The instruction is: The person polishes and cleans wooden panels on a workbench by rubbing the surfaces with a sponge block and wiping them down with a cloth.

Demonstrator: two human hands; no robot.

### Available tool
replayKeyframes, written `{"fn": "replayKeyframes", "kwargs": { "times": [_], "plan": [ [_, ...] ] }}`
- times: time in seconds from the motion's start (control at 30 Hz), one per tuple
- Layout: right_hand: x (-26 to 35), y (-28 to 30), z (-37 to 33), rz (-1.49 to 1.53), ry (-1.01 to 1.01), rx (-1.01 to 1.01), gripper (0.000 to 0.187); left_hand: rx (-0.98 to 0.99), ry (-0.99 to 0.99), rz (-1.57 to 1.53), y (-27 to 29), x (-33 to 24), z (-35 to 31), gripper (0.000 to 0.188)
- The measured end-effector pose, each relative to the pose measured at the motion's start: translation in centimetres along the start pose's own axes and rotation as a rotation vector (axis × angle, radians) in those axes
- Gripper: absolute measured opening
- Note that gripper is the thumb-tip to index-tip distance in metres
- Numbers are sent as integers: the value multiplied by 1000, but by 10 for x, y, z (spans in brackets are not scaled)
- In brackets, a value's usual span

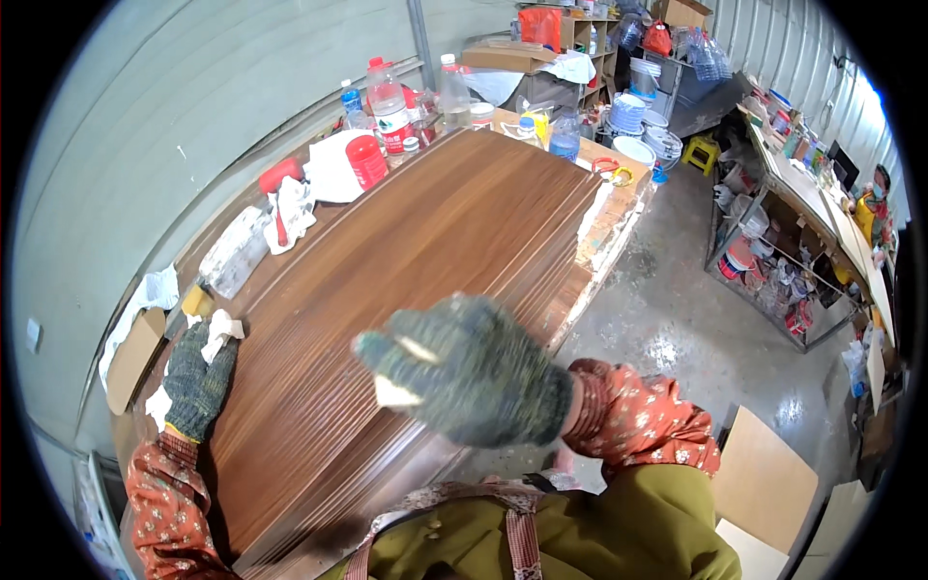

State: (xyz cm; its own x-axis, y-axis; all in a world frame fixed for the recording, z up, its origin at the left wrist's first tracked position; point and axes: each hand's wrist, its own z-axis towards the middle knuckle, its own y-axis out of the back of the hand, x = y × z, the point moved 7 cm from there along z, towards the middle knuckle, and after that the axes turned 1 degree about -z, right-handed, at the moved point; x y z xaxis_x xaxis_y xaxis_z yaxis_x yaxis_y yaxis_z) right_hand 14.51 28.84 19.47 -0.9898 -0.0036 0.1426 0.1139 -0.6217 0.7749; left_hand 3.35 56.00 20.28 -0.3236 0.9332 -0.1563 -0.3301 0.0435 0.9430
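A brown wood-grain panel (406,261) with grooved edges lies across the workbench in front of me. My right hand (474,372), in a dark grey-green knit glove, is over the panel's near part, slightly blurred. Its fingers are closed around a small pale piece (394,392) that shows at the fingertips; its kind I cannot make out. At the panel's left end is my left hand (200,382) in a matching glove. A crumpled white cloth or tissue (224,329) is at its fingers, which look bent around it. A yellow sponge-like block (197,302) sits just beyond those fingertips.
Bottles (389,104), a red-lidded jar (366,160), a whitish block (235,251) and crumpled tissue (290,215) line the far edge. A brown board piece (135,360) lies at left. Buckets (626,114), a yellow stool (701,153) and a cluttered bench (788,184) stand right.
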Motion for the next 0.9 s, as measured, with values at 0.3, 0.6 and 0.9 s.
{"fn": "replayKeyframes", "kwargs": {
  "times": [0.3, 0.6, 0.9],
  "plan": [
    [-290, 109, -92, -338, -527, -419, 50, -98, 100, -41, -21, -61, 57, 29],
    [-193, 78, -54, 88, 37, -283, 52, -127, 202, 325, -49, -105, 106, 35],
    [-370, 114, -120, -144, -200, -390, 48, -127, 126, -22, -79, -127, 140, 30]
  ]
}}
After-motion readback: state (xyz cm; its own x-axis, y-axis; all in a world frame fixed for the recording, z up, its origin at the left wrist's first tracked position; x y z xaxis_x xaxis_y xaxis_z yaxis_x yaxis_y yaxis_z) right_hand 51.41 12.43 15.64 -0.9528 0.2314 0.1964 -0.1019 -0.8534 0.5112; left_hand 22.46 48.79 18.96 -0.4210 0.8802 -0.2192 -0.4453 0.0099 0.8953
